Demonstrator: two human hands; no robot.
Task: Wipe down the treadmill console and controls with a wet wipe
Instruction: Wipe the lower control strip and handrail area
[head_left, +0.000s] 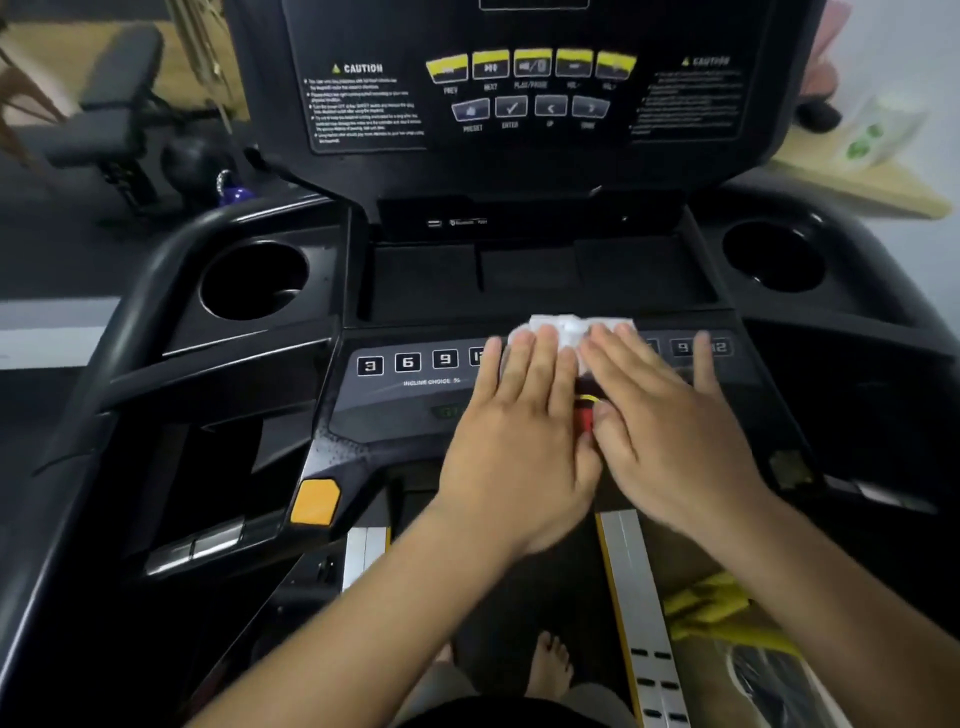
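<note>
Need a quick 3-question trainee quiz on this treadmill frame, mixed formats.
1. True or false: the left hand and right hand both press the wipe with straight fingers.
2. Where is the wipe? A) in a cup holder B) on the control strip, between the number keys C) on the yellow buttons
3. Fill in: the leftmost key reads ___.
Key: 1 true; 2 B; 3 "3".

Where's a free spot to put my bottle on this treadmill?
The left cup holder and right cup holder look empty. The flat tray between them, behind the wet wipe, is bare. The middle button strip is crowded: the left hand and right hand press the wipe there.
</note>
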